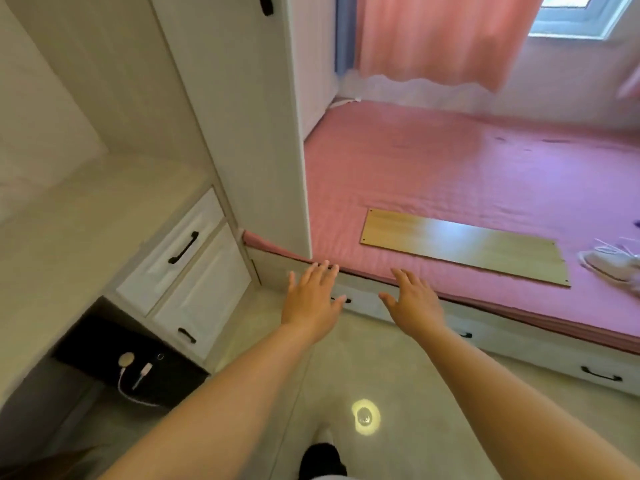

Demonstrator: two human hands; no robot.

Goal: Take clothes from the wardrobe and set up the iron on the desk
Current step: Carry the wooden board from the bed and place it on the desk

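My left hand (pixel 313 294) and my right hand (pixel 414 303) are stretched out in front of me, palms down, fingers spread, holding nothing. Both hover over the floor just short of the bed's front edge. A tall white wardrobe (pixel 249 116) with a black handle near its top stands ahead on the left, its door closed. The pale desk top (pixel 69 230) runs along the left, with two white drawers (pixel 187 268) under its end. No clothes from the wardrobe and no iron are visible.
A bed with a pink cover (pixel 467 174) fills the right, with a wooden board (pixel 464 245) and a white garment (pixel 613 263) on it. Drawers (pixel 519 344) run along the bed base. A white cable (pixel 133 375) hangs under the desk. Pink curtains (pixel 440 39) hang behind.
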